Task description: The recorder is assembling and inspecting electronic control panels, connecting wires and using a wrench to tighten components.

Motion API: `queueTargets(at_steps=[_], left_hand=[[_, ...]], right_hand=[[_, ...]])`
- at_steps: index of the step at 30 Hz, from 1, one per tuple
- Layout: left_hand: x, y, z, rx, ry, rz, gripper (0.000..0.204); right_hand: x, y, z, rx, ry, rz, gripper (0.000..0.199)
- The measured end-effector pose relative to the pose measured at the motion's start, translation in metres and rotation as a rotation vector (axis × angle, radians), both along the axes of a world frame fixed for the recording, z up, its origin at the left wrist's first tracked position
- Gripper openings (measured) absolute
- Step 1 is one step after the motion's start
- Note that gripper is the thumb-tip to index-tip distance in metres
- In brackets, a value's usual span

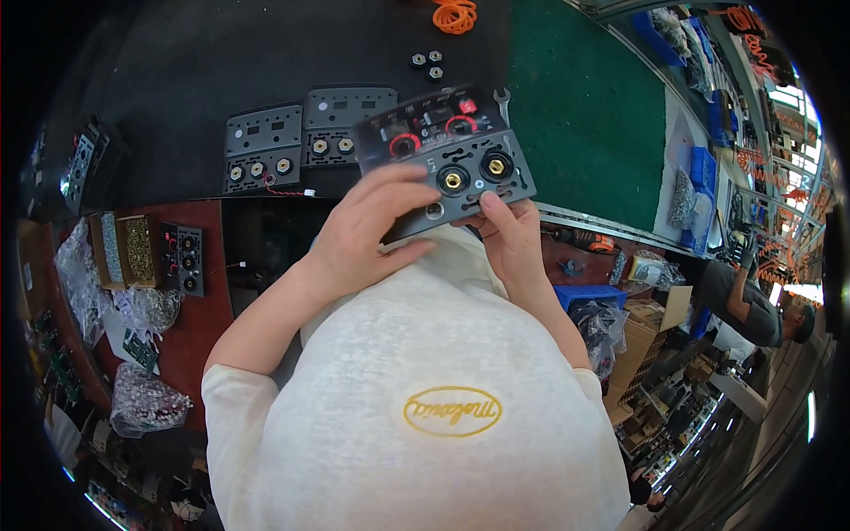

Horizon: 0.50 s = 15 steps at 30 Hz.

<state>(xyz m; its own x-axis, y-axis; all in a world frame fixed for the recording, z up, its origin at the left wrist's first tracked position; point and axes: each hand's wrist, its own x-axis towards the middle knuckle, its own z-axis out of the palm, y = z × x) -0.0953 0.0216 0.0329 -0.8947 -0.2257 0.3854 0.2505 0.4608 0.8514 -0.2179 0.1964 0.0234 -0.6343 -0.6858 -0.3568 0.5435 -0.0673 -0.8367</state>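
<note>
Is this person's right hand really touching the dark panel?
Touching: in the head view, the right hand has its thumb lying over the lower edge of the dark panel.

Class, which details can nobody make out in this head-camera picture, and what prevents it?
Head view:
- Underside of the held panel: faces away from the camera.
- Fingertips of the right hand: hidden behind the panel.
- Lower end of the wrench: covered by the panel.
- Orange coil: cut off by the top edge.
- Parts in the clear bag: too small to identify.
</note>
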Motion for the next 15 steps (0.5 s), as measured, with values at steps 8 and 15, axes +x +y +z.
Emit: queueTargets(at_steps=[8,15], left_hand=[[0.002,-0.001,-0.006,-0.221,-0.027,0.135,0.039],[0.000,-0.007,-0.002,-0.242,-0.043,0.124,0.034]], right_hand=[[0.008,0.005,-0.009,-0.140,0.079,0.010,0.033],[0.012,0.002,-0.015,-0.150,0.030,-0.010,0.038]])
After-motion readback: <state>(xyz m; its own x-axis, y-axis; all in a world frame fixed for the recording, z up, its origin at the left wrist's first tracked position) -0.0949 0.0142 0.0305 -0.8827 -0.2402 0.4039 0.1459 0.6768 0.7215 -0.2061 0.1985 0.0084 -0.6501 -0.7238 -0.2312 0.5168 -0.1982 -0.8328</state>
